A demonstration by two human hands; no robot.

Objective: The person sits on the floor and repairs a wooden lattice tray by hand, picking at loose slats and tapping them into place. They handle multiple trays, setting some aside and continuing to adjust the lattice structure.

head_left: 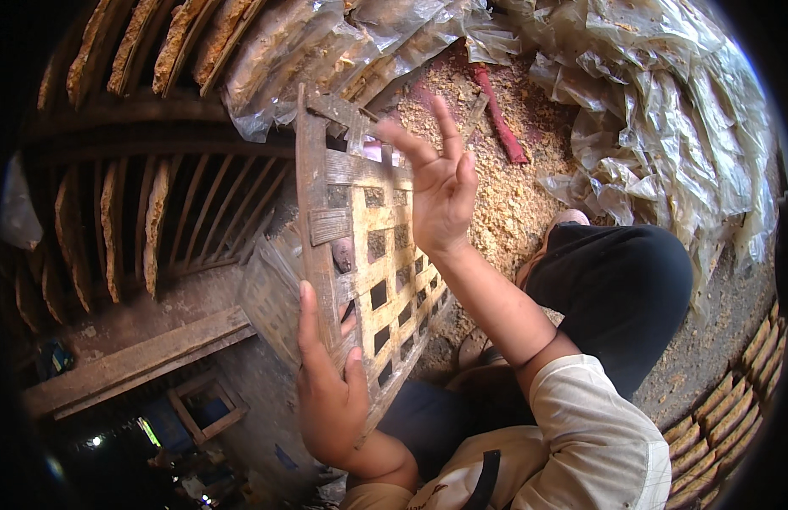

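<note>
A woven bamboo tray (312, 195) with a wooden rim and an open lattice stands tilted on edge in front of me. My left hand (333, 399) grips its near end by the rim, with fingertips showing through behind the wood. Raised over the far part of the lattice, my right hand (442, 191) has its fingers spread and holds nothing. Part of that hand is smeared by motion. Crumbly tan grains (504, 200) are heaped on the ground beyond the tray.
Racks of slats bearing caked tan slabs (156, 221) fill the left side. Crumpled clear plastic sheeting (657, 110) covers the far right. A red strip (500, 119) lies on the grains. More tan slabs (712, 425) lie in rows at lower right. A wooden beam (143, 361) crosses lower left.
</note>
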